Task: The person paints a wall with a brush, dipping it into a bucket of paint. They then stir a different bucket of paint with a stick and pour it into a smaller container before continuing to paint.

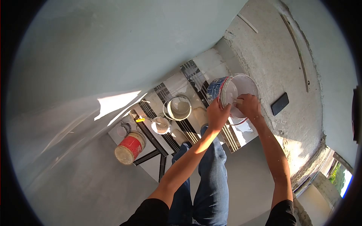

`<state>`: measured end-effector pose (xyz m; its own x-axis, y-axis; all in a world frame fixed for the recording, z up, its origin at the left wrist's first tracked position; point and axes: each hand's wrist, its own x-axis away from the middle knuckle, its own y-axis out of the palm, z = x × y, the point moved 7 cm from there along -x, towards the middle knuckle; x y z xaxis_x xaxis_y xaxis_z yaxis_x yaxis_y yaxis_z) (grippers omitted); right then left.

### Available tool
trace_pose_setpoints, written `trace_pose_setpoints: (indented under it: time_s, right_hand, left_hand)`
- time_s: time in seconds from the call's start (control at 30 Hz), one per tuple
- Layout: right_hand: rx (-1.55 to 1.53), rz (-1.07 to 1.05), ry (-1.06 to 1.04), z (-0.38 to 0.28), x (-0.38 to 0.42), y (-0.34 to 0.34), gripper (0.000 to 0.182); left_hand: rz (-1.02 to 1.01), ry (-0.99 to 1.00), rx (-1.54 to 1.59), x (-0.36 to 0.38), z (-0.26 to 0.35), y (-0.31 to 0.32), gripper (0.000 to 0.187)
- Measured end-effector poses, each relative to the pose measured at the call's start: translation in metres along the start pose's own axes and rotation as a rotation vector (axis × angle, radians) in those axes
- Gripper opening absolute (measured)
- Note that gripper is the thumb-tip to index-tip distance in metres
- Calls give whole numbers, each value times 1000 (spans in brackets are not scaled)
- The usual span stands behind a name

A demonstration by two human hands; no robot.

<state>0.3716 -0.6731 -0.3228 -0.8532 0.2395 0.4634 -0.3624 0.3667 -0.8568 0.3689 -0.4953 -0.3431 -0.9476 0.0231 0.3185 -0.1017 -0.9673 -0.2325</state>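
Paint bucket [226, 90] up against the rough wall [271, 60], tilted, left hand [217, 115] clamped on its rim. Right hand [249, 105] inside, grip closed on a tool handle. Best kept steady, scraping slowly above the tiled floor [196, 81].

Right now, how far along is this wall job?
The wall on the left looks smoothly coated. In hand: left hand steadies the white bucket, right hand reaches inside. Left: the rough ledge surface beside it looks uncoated; other buckets wait on the floor.
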Motion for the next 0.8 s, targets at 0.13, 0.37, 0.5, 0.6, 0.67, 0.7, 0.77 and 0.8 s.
trace_pose_setpoints:
  time_s: [0.13, 0.37, 0.5, 0.6, 0.67, 0.7, 0.77, 0.8]
  right_hand:
    - [-213, 94, -174, -71, 54, -77, 36]
    - [-276, 193, -364, -191, 163, -151, 26]
    - [-129, 162, -519, -250, 214, -142, 25]
    - [-154, 103, -695, -291, 255, -136, 21]
    - [-245, 37, -859, -317, 283, -150, 24]
    - [-259, -11, -869, -325, 292, -165, 26]
    - [-279, -120, -891, -340, 309, -191, 31]
    - [-482, -66, -941, -347, 316, -212, 37]
  left_hand:
    - [9, -9, 40, 42, 98, -64, 20]
    - [134, 141, 35, 138, 183, -180, 25]
    - [211, -7, 180, 194, 165, -239, 25]
    - [295, -31, 301, 225, 175, -284, 26]
    - [352, -64, 202, 249, 171, -316, 27]
    - [358, -74, 237, 257, 176, -329, 27]
    - [375, -101, 310, 275, 191, -351, 28]
    - [406, -99, 340, 282, 207, -361, 31]
